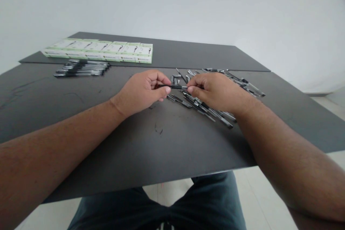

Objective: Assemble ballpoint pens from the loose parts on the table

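Forearms, left hand, right hand, each grip pinching pen, axis crosswise, tip unclear

The left hand and right hand face each other, pinched (thumbs nearer), bare forearms slanting inward.

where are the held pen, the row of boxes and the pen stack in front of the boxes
Held pen (176, 87): head view, on its dark middle stretch.
Row of boxes (98, 51): head view, near the row's middle.
Pen stack (81, 68): head view, on its middle.
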A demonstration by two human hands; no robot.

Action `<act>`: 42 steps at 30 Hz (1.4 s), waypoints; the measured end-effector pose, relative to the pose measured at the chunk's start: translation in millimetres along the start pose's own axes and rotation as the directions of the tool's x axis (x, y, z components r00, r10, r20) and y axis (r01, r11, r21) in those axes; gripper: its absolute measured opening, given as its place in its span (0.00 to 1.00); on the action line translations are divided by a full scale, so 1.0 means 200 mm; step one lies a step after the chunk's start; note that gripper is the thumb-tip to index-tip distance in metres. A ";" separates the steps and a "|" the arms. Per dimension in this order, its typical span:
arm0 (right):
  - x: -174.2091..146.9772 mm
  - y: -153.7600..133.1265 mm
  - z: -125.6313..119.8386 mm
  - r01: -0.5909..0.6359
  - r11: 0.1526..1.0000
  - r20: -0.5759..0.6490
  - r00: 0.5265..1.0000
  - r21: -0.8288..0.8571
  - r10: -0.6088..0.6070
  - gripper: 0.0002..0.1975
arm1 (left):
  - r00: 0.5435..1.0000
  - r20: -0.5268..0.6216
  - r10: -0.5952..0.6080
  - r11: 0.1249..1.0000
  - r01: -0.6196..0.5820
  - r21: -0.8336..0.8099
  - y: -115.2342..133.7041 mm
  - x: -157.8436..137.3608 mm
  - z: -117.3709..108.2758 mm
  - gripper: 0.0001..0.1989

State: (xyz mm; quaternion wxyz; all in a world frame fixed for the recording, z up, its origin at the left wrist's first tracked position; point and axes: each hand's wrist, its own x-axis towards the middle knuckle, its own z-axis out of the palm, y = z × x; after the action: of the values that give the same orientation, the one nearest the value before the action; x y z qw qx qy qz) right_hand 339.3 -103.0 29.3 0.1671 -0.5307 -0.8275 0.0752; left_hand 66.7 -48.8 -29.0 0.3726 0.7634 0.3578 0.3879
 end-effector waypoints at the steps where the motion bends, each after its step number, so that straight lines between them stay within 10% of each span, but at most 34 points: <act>1: 0.00 0.00 0.00 0.009 1.000 0.015 1.000 0.008 -0.009 0.12 | 1.000 -0.005 0.025 0.999 -0.024 0.037 0.00 0.00 0.00 0.12; 9: 0.01 0.03 0.00 -0.035 0.995 -0.006 0.999 0.095 0.035 0.07 | 0.999 0.008 -0.034 0.997 0.034 0.063 0.01 0.00 -0.02 0.12; 18: 0.01 0.03 0.04 -0.006 0.986 0.083 0.996 0.170 -0.008 0.08 | 0.985 0.106 0.138 0.909 -0.168 0.380 0.06 -0.04 -0.03 0.14; 24: 0.01 0.06 0.05 -0.014 0.977 -0.032 0.999 0.211 0.021 0.13 | 0.986 0.164 0.002 0.835 -0.092 0.542 0.11 0.00 -0.13 0.15; 42: 0.03 0.11 0.07 -0.019 0.993 -0.062 0.998 0.120 0.027 0.17 | 0.932 -0.174 -0.318 0.282 0.268 0.921 -0.28 -0.41 -1.30 0.20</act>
State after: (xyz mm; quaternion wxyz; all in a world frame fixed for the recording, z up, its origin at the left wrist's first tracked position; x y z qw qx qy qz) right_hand 350.3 -86.6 10.0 0.2238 -0.5315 -0.8095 0.1098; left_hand -208.0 -15.8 7.3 -0.0588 0.7665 0.6392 0.0214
